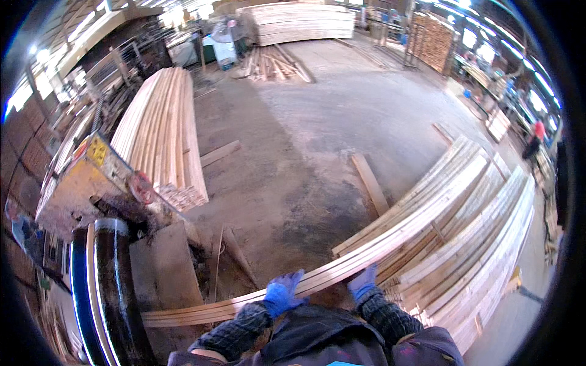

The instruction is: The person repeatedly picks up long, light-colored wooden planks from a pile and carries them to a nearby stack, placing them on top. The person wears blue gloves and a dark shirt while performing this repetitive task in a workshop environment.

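A stack of long, narrow wooden boards [329, 274] runs across in front of me, from lower left to upper right. My left hand [284, 294], in a blue glove, is closed around the boards, its fingers over their top. Farther right, my right hand [364, 283], also gloved in blue, grips the near edge of the same boards; some of its fingers are hidden under the wood. At their left end the boards reach close to a dark, shiny roller [116, 287] of a machine. Their right part lies over a large pile of boards [470, 238].
A yellowish machine housing [91, 177] with a red round part stands at the left. Behind it lies a long stack of boards [162, 128]. Loose planks [370, 183] rest on the concrete floor [274, 152]. A big lumber stack [305, 24] stands at the back; a person [535, 139] is far right.
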The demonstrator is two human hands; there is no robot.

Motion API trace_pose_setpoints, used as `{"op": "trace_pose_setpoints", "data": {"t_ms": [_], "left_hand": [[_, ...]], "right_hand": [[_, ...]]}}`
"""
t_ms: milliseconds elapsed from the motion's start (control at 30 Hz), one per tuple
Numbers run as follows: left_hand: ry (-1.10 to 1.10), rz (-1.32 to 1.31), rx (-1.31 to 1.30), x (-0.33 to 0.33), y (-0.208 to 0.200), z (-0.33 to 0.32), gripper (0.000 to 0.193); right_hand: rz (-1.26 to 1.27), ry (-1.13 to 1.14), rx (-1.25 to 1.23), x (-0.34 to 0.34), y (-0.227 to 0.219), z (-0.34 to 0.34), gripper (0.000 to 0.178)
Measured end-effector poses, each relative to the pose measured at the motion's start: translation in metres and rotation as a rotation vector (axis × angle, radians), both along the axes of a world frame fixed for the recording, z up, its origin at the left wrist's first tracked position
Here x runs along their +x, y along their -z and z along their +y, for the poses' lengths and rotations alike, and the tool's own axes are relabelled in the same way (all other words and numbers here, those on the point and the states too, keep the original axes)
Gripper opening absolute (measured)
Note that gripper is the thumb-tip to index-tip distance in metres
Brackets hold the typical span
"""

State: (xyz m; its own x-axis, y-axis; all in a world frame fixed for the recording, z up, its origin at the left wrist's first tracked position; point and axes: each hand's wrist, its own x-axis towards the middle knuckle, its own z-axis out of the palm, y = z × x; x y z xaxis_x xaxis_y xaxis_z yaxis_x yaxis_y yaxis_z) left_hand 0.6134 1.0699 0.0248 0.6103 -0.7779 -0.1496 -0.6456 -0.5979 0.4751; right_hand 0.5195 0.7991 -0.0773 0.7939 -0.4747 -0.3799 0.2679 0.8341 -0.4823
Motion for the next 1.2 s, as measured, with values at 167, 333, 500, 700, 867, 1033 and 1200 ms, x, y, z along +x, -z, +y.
{"op": "trace_pose_setpoints", "data": {"t_ms": [167,333,500,700,867,1033,1200], "left_hand": [[-0.056,-0.038,0.021,-0.002,0.001,-0.051,0.090],[-0.028,-0.041,-0.066,0.003,0.005,0.017,0.086],[-0.069,-0.019,0.026,-0.014,-0.008,0.091,0.090],[-0.083,0.069,0.010,-0.008,-0.038,0.144,0.095],[-0.028,0.156,-0.217,0.008,-0.024,0.087,0.093],[0.166,0.047,-0.216,0.015,-0.015,-0.020,0.084],[0.235,0.028,-0.388,0.009,-0.011,-0.114,0.079]], "right_hand": [[-0.219,-0.361,1.136,-0.008,-0.001,0.037,0.085],[0.120,-0.060,0.062,-0.021,-0.003,-0.024,0.088],[0.081,0.142,0.227,-0.010,-0.017,-0.096,0.091],[-0.035,0.060,0.280,0.004,-0.007,-0.061,0.091],[0.015,-0.076,0.384,0.002,-0.030,0.011,0.084],[0.220,-0.454,0.265,-0.025,-0.035,0.047,0.074],[0.312,-0.386,0.147,-0.111,-0.038,-0.021,0.055]]}}
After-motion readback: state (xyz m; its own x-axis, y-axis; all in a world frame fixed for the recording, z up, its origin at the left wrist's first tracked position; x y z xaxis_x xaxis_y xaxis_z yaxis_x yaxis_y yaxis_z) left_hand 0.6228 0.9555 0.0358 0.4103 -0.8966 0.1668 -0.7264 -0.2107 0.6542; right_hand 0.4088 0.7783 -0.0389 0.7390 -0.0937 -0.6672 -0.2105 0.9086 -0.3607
